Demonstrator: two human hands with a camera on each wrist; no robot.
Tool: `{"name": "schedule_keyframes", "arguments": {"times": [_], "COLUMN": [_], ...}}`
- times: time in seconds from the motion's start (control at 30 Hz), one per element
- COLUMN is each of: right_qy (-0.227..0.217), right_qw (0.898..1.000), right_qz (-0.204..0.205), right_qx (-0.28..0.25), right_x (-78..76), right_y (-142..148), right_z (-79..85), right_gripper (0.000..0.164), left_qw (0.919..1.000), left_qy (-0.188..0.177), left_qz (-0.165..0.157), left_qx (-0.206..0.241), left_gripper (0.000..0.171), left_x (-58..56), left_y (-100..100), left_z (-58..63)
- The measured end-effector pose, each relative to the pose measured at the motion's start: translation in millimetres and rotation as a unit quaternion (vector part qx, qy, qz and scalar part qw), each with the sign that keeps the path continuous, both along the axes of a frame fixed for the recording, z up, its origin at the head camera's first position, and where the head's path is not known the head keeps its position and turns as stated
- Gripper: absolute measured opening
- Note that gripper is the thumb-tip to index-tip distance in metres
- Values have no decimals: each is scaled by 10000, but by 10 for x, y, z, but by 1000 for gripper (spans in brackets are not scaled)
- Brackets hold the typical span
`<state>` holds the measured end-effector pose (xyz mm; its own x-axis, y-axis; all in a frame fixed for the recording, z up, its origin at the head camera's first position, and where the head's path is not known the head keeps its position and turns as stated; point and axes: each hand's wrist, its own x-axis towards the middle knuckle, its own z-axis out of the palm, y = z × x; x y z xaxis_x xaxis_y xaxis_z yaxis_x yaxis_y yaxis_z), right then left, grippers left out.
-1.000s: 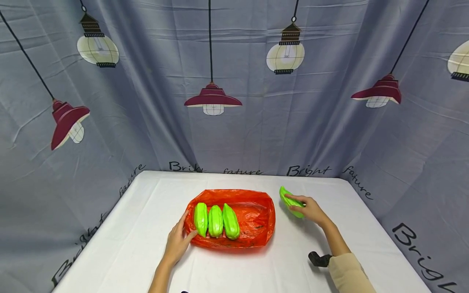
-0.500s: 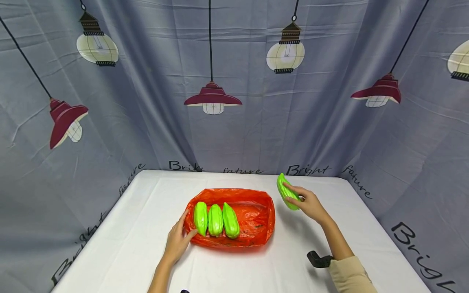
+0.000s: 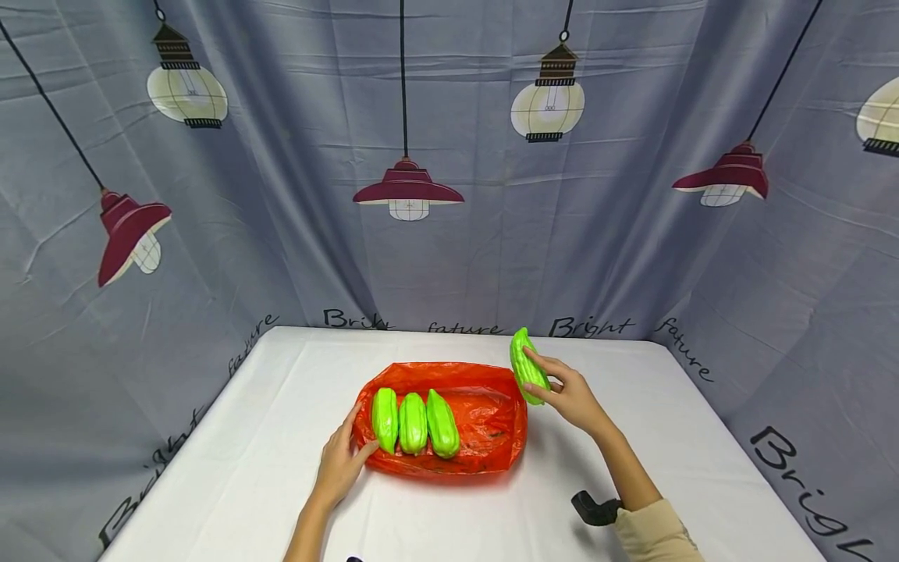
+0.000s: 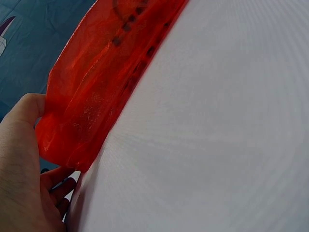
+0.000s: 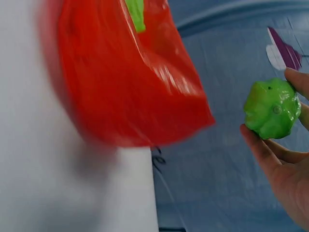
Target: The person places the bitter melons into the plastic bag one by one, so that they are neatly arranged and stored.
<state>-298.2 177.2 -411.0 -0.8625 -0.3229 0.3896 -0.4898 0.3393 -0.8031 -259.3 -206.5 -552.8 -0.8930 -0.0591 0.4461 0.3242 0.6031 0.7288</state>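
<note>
A red plastic bag (image 3: 485, 460) lies with its mouth spread wide in the middle of the table. Three green ridged bitter melons (image 3: 413, 424) are side by side in its left half. My left hand (image 3: 340, 467) holds the bag's left end, with the thumb at the near rim and the fingers along the far side; the left wrist view shows that end between thumb and fingers. Raised beside the bag's right rim, my right hand (image 3: 572, 398) grips another bitter melon (image 3: 525, 363) between thumb and fingers. Its blunt lumpy end faces the right wrist view.
The table (image 3: 232, 468) has a white cloth. Grey-blue curtain (image 3: 449, 265) printed with lamps and lettering surrounds its back and sides. A black wrist mount (image 3: 595, 509) sticks out from the right sleeve, low over the table.
My right hand has lifted the bitter melon and carried it leftward to the bag's right rim, turning it more upright. My left hand and the bag have stayed put.
</note>
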Motion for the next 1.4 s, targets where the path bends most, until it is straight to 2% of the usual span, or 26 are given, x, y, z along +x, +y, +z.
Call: {"name": "schedule_keyframes", "arguments": {"times": [0.17, 0.4, 0.6, 0.73, 1.0, 1.17, 1.4], "right_qy": [-61, -121, -110, -99, -44, -90, -219], "right_qw": [9997, 9994, 9981, 9983, 9982, 9964, 9955], "right_qz": [127, 303, 603, 575, 275, 109, 82], "right_qx": [-199, -125, -98, 59, 536, 840, 920], "right_x": [68, 172, 220, 242, 73, 50, 20], "right_y": [-195, -412, -543, -620, -690, -725, -782], "right_z": [-83, -160, -193, -254, -631, -703, -774], "right_gripper": [60, 66, 69, 71, 74, 74, 74], "left_qw": [10000, 9999, 10000, 10000, 10000, 10000, 10000], "left_qy": [-22, -113, 39, 68, 28, -12, 70], "left_qz": [-9, -33, -28, -23, 0, -6, -66], "left_qx": [41, 40, -3, -33, -46, -23, -13], "left_gripper": [72, 72, 72, 72, 72, 72, 72], "left_x": [4, 13, 5, 5, 10, 6, -2], "left_y": [0, 2, 0, 0, 3, 6, 2], "left_z": [4, -8, 11, 14, 7, 7, 7]}}
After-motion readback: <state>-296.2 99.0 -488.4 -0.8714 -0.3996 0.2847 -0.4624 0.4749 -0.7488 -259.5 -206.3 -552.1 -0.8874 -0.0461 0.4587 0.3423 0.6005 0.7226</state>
